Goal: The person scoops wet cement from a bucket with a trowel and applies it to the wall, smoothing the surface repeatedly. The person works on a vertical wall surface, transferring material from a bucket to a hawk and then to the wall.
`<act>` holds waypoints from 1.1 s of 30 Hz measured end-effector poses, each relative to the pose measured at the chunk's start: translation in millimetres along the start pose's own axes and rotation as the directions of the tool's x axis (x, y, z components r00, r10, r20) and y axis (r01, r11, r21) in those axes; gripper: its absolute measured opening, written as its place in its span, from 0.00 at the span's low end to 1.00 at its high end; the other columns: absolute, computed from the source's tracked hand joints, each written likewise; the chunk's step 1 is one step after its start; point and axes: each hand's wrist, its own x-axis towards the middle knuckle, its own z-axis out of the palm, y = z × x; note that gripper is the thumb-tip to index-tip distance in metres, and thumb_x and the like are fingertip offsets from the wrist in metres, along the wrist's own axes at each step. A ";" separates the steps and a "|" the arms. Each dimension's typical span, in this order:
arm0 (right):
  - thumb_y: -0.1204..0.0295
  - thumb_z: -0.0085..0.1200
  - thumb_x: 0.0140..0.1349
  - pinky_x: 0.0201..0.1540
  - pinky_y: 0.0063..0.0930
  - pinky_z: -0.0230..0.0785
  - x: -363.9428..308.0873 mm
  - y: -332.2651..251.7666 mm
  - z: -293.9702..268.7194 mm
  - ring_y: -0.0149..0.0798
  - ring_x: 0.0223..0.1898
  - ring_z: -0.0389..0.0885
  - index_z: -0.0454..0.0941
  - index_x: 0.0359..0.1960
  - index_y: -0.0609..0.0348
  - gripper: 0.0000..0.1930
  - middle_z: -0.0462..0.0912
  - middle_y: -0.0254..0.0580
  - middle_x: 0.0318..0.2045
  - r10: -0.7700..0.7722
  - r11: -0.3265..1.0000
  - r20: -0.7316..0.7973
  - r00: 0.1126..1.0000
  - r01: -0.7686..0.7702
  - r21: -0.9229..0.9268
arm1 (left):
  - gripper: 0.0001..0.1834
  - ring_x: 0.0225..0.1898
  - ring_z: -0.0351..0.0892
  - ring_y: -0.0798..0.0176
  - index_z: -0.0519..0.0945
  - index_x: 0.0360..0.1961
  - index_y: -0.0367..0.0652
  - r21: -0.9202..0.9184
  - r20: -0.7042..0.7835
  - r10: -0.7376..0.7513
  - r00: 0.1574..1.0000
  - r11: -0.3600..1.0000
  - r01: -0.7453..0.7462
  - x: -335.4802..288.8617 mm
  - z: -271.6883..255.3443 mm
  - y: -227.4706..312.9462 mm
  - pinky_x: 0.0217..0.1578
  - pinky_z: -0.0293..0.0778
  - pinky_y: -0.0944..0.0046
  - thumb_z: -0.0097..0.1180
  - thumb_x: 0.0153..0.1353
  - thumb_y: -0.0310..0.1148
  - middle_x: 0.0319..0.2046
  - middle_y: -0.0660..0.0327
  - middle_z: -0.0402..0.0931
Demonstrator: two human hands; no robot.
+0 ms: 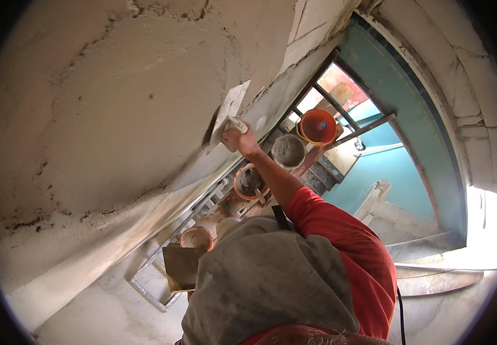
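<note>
Head view: the trowel (234, 104) is at the plastered wall (139, 109), its handle clasped in the right hand (239, 137). Smoothing likely wants even pressure and a slightly raised leading edge. The blade looks pale, rectangular, smeared. Rough, cracked edges lie left of the grip; below-left, a square board (180, 267) hides the left hand's hold, which I cannot tell.
</note>
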 end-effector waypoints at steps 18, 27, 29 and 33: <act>0.77 0.58 0.53 0.36 0.34 0.76 -63.9 161.1 -0.9 0.40 0.30 0.84 0.82 0.30 0.63 0.04 0.85 0.45 0.27 0.283 0.955 -0.288 0.915 -0.240 0.176 | 0.35 0.52 0.78 0.31 0.70 0.57 0.37 0.365 0.214 0.220 0.952 0.886 -0.287 124.7 -98.2 23.7 0.50 0.75 0.38 0.64 0.44 0.28 0.47 0.39 0.81; 0.74 0.59 0.53 0.27 0.35 0.72 -141.1 178.6 -71.0 0.37 0.22 0.80 0.82 0.22 0.63 0.06 0.82 0.42 0.21 0.205 0.885 -0.794 0.572 -0.455 -0.100 | 0.37 0.52 0.81 0.39 0.67 0.60 0.46 0.598 0.379 0.111 0.919 0.728 -0.335 173.4 -111.1 81.6 0.52 0.75 0.43 0.66 0.46 0.31 0.50 0.49 0.83; 0.71 0.60 0.56 0.30 0.36 0.75 -148.1 193.9 -76.4 0.37 0.26 0.82 0.82 0.34 0.65 0.09 0.84 0.44 0.27 0.215 0.933 -0.802 0.557 -0.359 0.001 | 0.34 0.52 0.81 0.40 0.68 0.57 0.45 0.614 0.387 0.148 0.910 0.695 -0.374 173.6 -108.7 90.4 0.52 0.75 0.43 0.65 0.47 0.30 0.49 0.50 0.84; 0.62 0.60 0.59 0.44 0.42 0.78 -145.9 243.8 -93.9 0.52 0.40 0.87 0.78 0.42 0.70 0.20 0.86 0.57 0.37 0.047 0.777 -0.864 0.501 -0.562 -0.284 | 0.30 0.52 0.81 0.40 0.69 0.57 0.45 0.680 0.381 0.127 0.916 0.632 -0.371 163.2 -99.8 115.1 0.51 0.76 0.43 0.62 0.49 0.29 0.48 0.50 0.84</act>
